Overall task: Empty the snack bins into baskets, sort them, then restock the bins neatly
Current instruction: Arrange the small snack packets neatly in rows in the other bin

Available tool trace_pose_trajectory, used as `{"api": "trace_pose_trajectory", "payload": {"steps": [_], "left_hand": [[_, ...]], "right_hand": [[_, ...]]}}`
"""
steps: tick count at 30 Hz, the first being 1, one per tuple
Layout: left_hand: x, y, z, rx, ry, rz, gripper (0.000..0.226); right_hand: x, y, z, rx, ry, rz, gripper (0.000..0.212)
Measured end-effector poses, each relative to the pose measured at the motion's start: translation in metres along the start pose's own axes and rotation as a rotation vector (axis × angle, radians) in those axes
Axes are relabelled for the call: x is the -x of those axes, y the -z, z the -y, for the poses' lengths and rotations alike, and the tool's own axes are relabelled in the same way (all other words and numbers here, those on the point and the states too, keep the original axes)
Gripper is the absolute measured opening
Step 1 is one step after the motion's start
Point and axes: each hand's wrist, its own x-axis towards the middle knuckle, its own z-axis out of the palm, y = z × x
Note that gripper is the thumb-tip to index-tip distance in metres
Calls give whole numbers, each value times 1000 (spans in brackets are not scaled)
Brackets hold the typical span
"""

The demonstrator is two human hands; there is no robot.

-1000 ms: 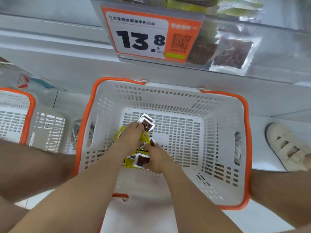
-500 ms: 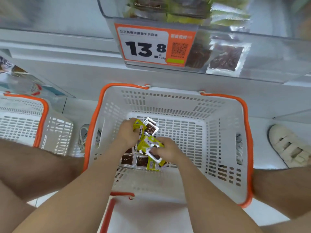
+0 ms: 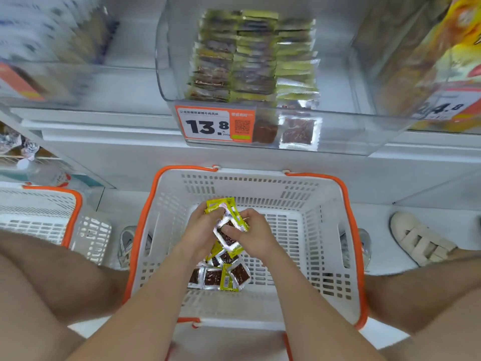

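Above the middle of the white basket (image 3: 260, 186), the left hand (image 3: 200, 230) and the right hand (image 3: 253, 235) both curl their fingers round one uneven bundle of yellow-and-silver snack packets (image 3: 226, 212). Loose packets (image 3: 213, 277) lie on the basket's floor just below. The clear bin (image 3: 343, 131), holding rows of the same packets, stands above the basket's far wall. The foil looks slippery, so a packet could slide out during the lift and fall.

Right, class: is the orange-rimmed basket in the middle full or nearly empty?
Nearly empty. The basket holds a small pile of packets on its floor; the left hand and right hand grip a few more above it.
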Motion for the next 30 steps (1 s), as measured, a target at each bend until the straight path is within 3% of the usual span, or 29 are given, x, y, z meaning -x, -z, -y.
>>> {"api": "trace_pose_trajectory", "payload": {"steps": [4, 8, 12, 16, 19, 21, 24, 27, 30], "left_hand": [[7, -1, -15, 45, -33, 22, 28], [4, 3, -24, 105, -86, -78, 28], [0, 10, -30, 162, -82, -121, 33], [-3, 9, -29, 140, -56, -57, 35], [-6, 6, -25, 106, -42, 27, 37], [-6, 3, -23, 90, -45, 63, 37], [-4, -1, -25, 48, -55, 81, 35], [-2, -1, -27, 36, -49, 110, 38], [-1, 1, -30, 40, -43, 138, 40]], "right_hand": [[6, 17, 15, -99, -38, -6, 51], [10, 34, 22, -318, -127, 141, 46], [6, 40, 22, -404, -146, 3, 33], [-1, 38, 30, -555, -137, 19, 25], [-2, 32, 40, -521, -130, 44, 22], [1, 31, 49, -373, -130, 31, 13], [3, 26, 52, -219, -88, -39, 37], [4, 26, 48, -214, -6, -44, 43], [2, 27, 44, -122, 4, -40, 21]]}}
